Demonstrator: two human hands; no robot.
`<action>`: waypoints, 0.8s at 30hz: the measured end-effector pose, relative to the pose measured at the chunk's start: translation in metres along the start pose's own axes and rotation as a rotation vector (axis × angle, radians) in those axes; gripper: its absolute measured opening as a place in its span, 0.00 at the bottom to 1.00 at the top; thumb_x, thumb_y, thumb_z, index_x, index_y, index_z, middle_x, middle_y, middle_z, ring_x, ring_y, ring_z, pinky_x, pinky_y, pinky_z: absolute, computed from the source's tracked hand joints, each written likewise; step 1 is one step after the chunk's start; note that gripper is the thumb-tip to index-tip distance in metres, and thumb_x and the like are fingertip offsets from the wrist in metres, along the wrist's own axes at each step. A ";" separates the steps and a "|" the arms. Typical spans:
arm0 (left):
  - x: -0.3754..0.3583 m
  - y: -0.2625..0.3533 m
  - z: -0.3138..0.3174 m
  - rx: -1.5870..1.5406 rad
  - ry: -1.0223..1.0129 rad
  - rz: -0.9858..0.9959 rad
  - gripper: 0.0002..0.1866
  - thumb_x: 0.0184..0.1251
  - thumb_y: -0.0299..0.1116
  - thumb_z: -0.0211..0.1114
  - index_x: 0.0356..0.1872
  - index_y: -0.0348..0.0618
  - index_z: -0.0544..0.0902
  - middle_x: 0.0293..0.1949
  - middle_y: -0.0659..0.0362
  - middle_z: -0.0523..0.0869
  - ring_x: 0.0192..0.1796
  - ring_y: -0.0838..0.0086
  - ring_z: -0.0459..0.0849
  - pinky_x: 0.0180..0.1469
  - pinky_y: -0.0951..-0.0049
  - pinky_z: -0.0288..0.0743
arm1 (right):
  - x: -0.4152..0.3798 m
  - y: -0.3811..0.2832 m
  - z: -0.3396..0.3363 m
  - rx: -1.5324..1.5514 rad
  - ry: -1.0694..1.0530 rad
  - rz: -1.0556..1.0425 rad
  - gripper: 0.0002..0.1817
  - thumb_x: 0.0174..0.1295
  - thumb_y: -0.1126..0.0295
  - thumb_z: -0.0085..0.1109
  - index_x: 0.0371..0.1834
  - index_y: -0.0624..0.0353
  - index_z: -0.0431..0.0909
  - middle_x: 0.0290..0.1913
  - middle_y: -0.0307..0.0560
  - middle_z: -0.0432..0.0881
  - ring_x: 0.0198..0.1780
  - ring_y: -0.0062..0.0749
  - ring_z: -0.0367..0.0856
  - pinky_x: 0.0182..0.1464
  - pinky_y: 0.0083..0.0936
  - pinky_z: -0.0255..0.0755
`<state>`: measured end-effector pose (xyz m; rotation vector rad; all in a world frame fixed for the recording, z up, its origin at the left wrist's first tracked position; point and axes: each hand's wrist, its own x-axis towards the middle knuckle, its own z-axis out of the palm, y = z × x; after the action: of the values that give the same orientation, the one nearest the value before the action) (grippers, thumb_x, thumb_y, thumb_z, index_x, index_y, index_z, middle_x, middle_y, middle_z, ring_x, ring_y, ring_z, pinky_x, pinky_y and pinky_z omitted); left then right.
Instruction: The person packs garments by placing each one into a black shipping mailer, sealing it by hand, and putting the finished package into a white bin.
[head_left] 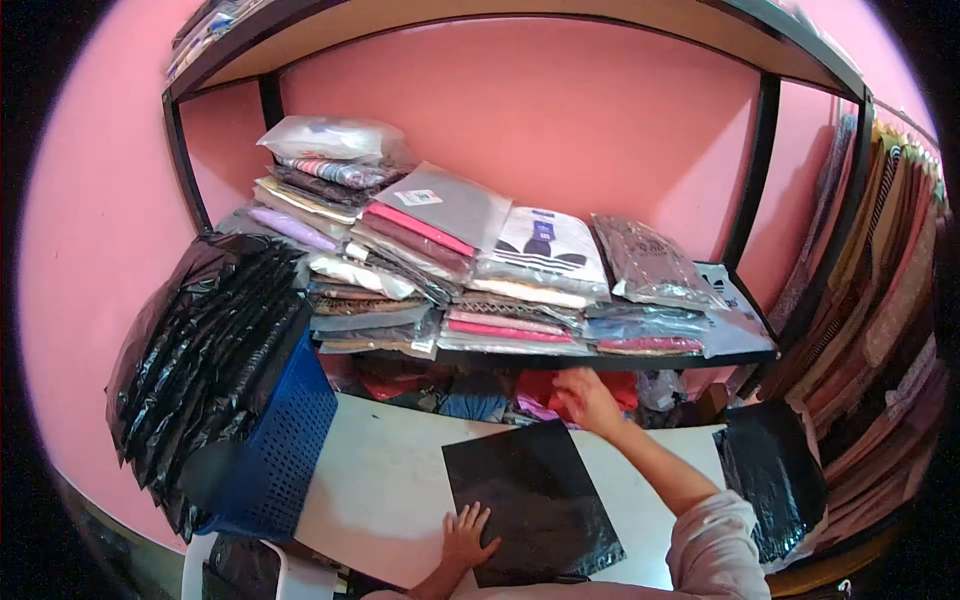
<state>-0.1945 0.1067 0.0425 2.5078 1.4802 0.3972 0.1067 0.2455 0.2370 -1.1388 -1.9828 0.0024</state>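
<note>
A black plastic bag [535,500] lies flat on the white table, slightly turned. My left hand [467,537] rests at its left edge with the fingers spread, holding nothing. Beyond the bag's far edge, my right hand [588,400] is raised in front of the lower shelf opening, close to some red cloth [625,388]. Its fingers are blurred, and I cannot make out whether they hold anything.
At left, a blue perforated basket [290,440] is heaped with black plastic packages [200,360]. Bagged folded garments [430,230] are stacked on the shelf ahead. More black plastic [770,480] lies at the table's right end. Garments hang [880,280] on the far right.
</note>
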 end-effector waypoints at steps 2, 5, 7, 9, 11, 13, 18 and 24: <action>-0.003 -0.005 0.006 -0.019 -0.004 -0.002 0.37 0.53 0.59 0.54 0.61 0.49 0.64 0.65 0.54 0.58 0.67 0.60 0.55 0.64 0.45 0.42 | 0.066 -0.010 0.003 0.010 0.098 -0.047 0.11 0.50 0.75 0.57 0.39 0.61 0.74 0.43 0.53 0.75 0.49 0.49 0.70 0.51 0.36 0.66; 0.000 0.009 -0.026 -0.115 -0.050 0.005 0.36 0.55 0.53 0.55 0.63 0.47 0.60 0.66 0.51 0.55 0.68 0.57 0.52 0.64 0.44 0.41 | 0.156 -0.011 0.019 -0.019 0.189 -0.208 0.15 0.50 0.76 0.56 0.44 0.63 0.73 0.48 0.56 0.73 0.51 0.50 0.70 0.53 0.36 0.65; 0.001 0.017 -0.040 -0.189 -0.086 0.011 0.36 0.58 0.48 0.56 0.65 0.44 0.56 0.67 0.48 0.52 0.68 0.54 0.49 0.65 0.44 0.38 | 0.210 -0.002 0.041 -0.102 0.308 -0.247 0.22 0.48 0.77 0.56 0.49 0.64 0.68 0.50 0.60 0.71 0.54 0.52 0.68 0.56 0.37 0.63; 0.001 0.017 -0.037 -0.157 -0.096 -0.012 0.37 0.55 0.47 0.58 0.64 0.44 0.56 0.67 0.48 0.53 0.68 0.55 0.49 0.64 0.43 0.39 | 0.258 0.008 0.058 -0.155 0.322 -0.218 0.25 0.47 0.78 0.55 0.52 0.65 0.66 0.51 0.61 0.70 0.55 0.53 0.67 0.57 0.36 0.63; 0.000 0.015 -0.030 -0.202 -0.047 -0.008 0.38 0.53 0.46 0.60 0.64 0.44 0.57 0.66 0.48 0.53 0.68 0.55 0.49 0.64 0.43 0.39 | 0.290 0.008 0.065 -0.200 0.334 -0.185 0.28 0.45 0.79 0.54 0.54 0.65 0.64 0.52 0.63 0.69 0.56 0.54 0.66 0.58 0.36 0.62; -0.001 0.012 -0.026 -0.247 0.001 -0.008 0.38 0.51 0.46 0.62 0.63 0.43 0.58 0.66 0.48 0.54 0.68 0.55 0.49 0.64 0.43 0.40 | 0.312 0.003 0.067 -0.126 0.105 -0.002 0.31 0.43 0.81 0.51 0.57 0.64 0.61 0.50 0.63 0.71 0.55 0.55 0.67 0.57 0.36 0.63; 0.001 0.005 -0.020 -0.235 -0.005 0.012 0.39 0.49 0.44 0.63 0.62 0.42 0.60 0.65 0.46 0.56 0.68 0.54 0.50 0.63 0.41 0.41 | 0.334 0.020 0.089 -0.280 0.048 0.059 0.26 0.47 0.83 0.43 0.54 0.59 0.67 0.51 0.60 0.72 0.48 0.52 0.74 0.51 0.37 0.68; -0.003 0.010 -0.024 -0.247 0.053 0.026 0.40 0.48 0.44 0.64 0.62 0.42 0.59 0.65 0.46 0.56 0.67 0.53 0.51 0.63 0.41 0.42 | 0.299 -0.001 0.037 -0.357 0.051 -0.096 0.20 0.48 0.81 0.46 0.47 0.58 0.73 0.44 0.57 0.76 0.42 0.50 0.77 0.45 0.37 0.72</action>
<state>-0.1957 0.1003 0.0682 2.3398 1.3273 0.6151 0.0084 0.4727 0.4084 -1.2489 -2.0408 -0.4413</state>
